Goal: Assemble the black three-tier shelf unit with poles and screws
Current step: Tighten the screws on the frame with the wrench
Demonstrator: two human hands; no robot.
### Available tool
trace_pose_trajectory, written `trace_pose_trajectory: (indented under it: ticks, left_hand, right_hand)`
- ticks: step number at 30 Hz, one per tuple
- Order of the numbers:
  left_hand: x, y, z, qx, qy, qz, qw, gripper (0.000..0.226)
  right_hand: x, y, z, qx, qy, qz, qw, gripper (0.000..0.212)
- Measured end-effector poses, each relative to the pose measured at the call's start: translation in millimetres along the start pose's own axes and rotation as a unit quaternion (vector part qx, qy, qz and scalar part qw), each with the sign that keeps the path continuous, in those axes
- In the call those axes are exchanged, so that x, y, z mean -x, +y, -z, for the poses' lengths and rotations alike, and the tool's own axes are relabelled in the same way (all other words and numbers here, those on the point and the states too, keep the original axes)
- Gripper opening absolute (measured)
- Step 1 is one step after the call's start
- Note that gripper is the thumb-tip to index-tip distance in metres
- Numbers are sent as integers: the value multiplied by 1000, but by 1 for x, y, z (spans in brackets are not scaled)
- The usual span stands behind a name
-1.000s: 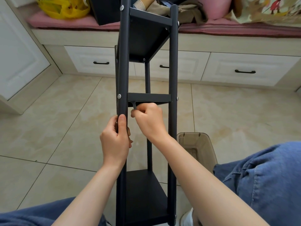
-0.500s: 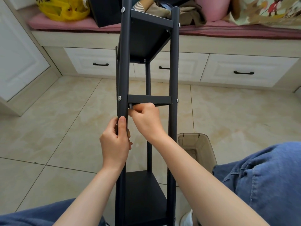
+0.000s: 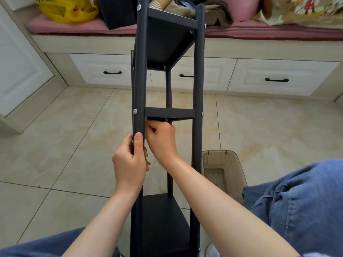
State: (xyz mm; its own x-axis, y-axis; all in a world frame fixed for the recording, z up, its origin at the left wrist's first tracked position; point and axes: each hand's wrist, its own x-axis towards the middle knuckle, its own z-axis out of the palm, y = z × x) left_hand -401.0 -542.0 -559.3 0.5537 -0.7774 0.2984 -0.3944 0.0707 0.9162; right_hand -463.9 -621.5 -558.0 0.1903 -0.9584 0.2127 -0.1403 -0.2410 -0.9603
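Nearest, a person's legs in jeans (image 3: 297, 201) sit on either side of the black shelf unit (image 3: 198, 71), which stands between the knees and stretches away over the tiled floor (image 3: 65, 136). Its bottom shelf (image 3: 161, 219) lies closest, between the forearms. Further up, the left hand (image 3: 130, 164) grips the left front pole (image 3: 139, 80), thumb laid along the tube and fingers (image 3: 128, 143) wrapped behind it. Just beside it, inside the frame, the right hand (image 3: 161, 140) is pressed up against the underside of the middle shelf (image 3: 169, 112) with its fingers curled tight; whether they pinch anything cannot be told. A silver screw (image 3: 135, 111) shows on the pole at the level of that shelf. Right of the unit, a clear plastic bin (image 3: 222, 167) stands on the floor near the knee. Beyond, the top shelf (image 3: 167, 47) is fixed between the poles. Behind the unit run white drawers (image 3: 278, 78) under a pink cushion (image 3: 83, 26) carrying a yellow bag (image 3: 66, 10).
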Motion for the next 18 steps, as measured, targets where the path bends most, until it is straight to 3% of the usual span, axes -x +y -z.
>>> trace_pose_trajectory:
  ticks: [7,13,18]
  left_hand:
    - [0,1,1,2,1,0,1000,36]
    - [1,1,1,1,4,4,1000,34]
    - [2,0,1,0,9,10,1000,34]
  right_hand:
    - [0,3,-1,9,9,20,1000,26]
    - [6,2,6,26,-10,-20,999,35]
    - [13,-2,16,28,5,-35,999,29]
